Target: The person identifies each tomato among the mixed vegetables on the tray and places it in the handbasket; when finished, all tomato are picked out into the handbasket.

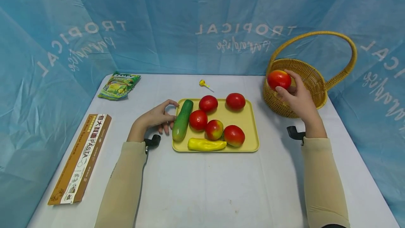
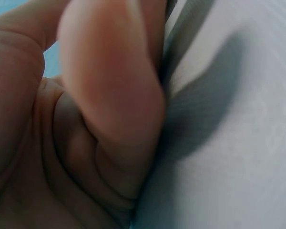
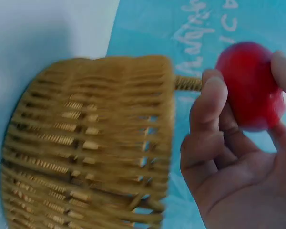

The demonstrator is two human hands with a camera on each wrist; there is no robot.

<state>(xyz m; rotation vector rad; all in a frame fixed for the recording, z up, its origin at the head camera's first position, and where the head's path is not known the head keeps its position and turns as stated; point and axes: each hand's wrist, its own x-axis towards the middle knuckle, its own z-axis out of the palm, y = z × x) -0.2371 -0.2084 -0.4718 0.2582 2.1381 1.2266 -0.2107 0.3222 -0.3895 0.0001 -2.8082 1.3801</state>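
Head view: right hand (image 1: 299, 99) holds a red tomato (image 1: 279, 79) w/ a yellowish patch, raised at the near-left rim of the wicker basket (image 1: 311, 80). Tomato sits at the fingertips, not in the palm: thumb curls under its lower side, other fingers wrap over the far side. It is level w/ the basket rim, not inside yet as far as can be told.

Right wrist view: same tomato (image 3: 250, 86) pinched betw. thumb and fingers (image 3: 212, 102); palm below it is bare. Basket wall (image 3: 93, 138) is just beside the hand (image 3: 233, 162), apart from the fruit.

Left hand (image 1: 156, 117) rests on the white table (image 1: 202, 185) at the left edge of the yellow tray (image 1: 250, 126). Fingers loosely curled, gripping nothing; fingertips touch or nearly touch the cucumber (image 1: 182, 120), can't tell which. Left wrist view shows only a blurred close-up of the hand (image 2: 86, 133) against the tabletop.

On the tray: cucumber along the left edge, yellow pepper (image 1: 206, 144) along the near edge, five more tomatoes (image 1: 221, 119) in betw. and behind.

Elsewhere on the table: pasta box (image 1: 80, 157) near the left edge, green snack bag (image 1: 119, 85) at the far left, small yellow lollipop (image 1: 204, 83) behind the tray. Blue printed sheet (image 1: 177, 20) behind.
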